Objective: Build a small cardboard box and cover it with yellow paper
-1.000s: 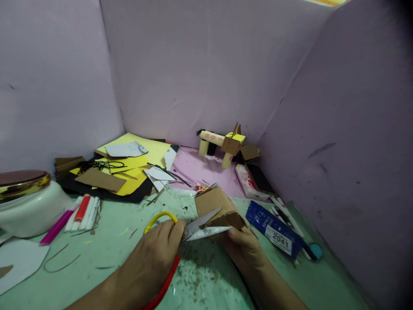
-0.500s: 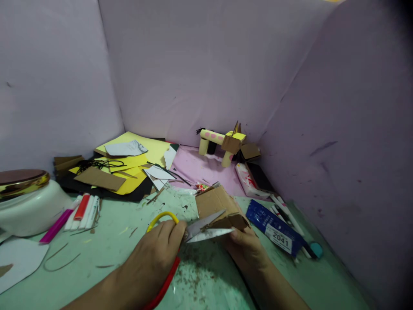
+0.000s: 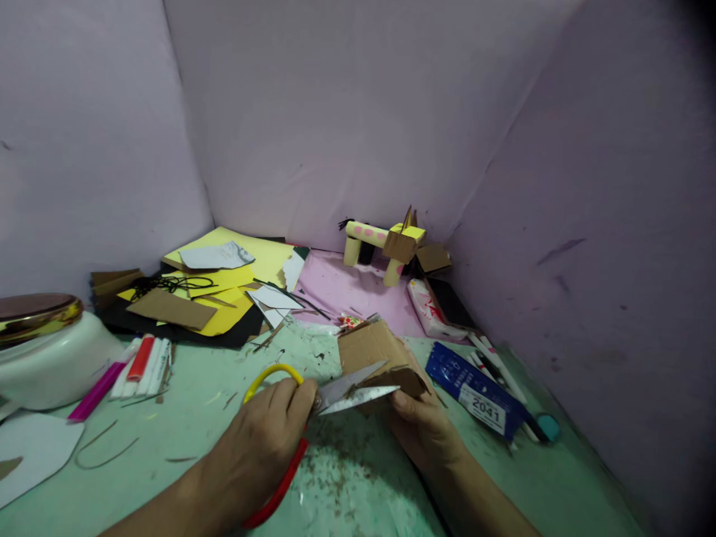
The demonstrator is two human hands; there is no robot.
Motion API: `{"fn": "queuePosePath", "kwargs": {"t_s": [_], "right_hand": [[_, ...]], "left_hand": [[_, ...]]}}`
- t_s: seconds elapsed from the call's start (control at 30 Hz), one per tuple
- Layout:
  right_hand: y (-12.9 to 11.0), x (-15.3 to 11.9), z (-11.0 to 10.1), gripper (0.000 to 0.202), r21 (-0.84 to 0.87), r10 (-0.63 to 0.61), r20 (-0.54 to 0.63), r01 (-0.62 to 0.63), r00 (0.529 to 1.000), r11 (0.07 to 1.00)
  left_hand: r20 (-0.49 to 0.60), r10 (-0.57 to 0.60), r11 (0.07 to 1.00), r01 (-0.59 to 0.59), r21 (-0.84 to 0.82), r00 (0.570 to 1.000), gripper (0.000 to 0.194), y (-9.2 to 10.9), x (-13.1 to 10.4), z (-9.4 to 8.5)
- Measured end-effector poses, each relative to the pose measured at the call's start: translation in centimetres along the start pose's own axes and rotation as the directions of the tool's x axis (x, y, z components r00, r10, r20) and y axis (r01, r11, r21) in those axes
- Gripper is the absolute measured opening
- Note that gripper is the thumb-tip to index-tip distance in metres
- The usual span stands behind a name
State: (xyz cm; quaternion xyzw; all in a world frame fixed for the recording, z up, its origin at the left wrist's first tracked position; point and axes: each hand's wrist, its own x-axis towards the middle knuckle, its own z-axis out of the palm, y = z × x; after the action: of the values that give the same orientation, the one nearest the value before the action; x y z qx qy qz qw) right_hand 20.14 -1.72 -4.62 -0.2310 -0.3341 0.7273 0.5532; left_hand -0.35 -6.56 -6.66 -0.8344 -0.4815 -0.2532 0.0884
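My left hand (image 3: 268, 440) is closed round the yellow and red handles of a pair of scissors (image 3: 341, 391). Their blades are slightly parted and lie at the near edge of a small brown cardboard box (image 3: 372, 348). My right hand (image 3: 422, 425) holds that box by its lower right side, thumb at the near edge and the other fingers mostly hidden beneath. The box is tilted, with a dark opening toward me.
A yellow paper animal figure (image 3: 372, 237) stands at the back. Coloured paper and cardboard (image 3: 173, 307), markers (image 3: 142, 365) and a white jar (image 3: 61, 362) are on the left. A blue packet (image 3: 475, 391) and a tissue pack (image 3: 430, 313) lie right.
The scissors and my left hand have shifted slightly left, and the blades have closed a little. The box is still held in my right hand.
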Motion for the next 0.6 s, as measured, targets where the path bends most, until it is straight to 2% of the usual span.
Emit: {"fn": "queuePosePath", "kwargs": {"t_s": [0.2, 0.4, 0.6], "right_hand": [[0.02, -0.03, -0.13, 0.075, -0.013, -0.001, -0.011, 0.001, 1.0, 1.0], [0.07, -0.04, -0.2, 0.074, -0.009, -0.017, -0.011, 0.016, 1.0, 1.0], [0.73, -0.39, -0.72, 0.092, -0.024, 0.005, 0.003, -0.005, 1.0, 1.0]], "left_hand": [[-0.016, 0.011, 1.0, -0.01, 0.028, 1.0, 0.038, -0.35, -0.19, 0.2], [-0.028, 0.018, 1.0, -0.018, -0.018, 0.999, 0.034, -0.54, -0.35, 0.43], [-0.017, 0.039, 0.999, -0.039, -0.022, 0.999, 0.03, -0.22, 0.47, 0.27]]}}
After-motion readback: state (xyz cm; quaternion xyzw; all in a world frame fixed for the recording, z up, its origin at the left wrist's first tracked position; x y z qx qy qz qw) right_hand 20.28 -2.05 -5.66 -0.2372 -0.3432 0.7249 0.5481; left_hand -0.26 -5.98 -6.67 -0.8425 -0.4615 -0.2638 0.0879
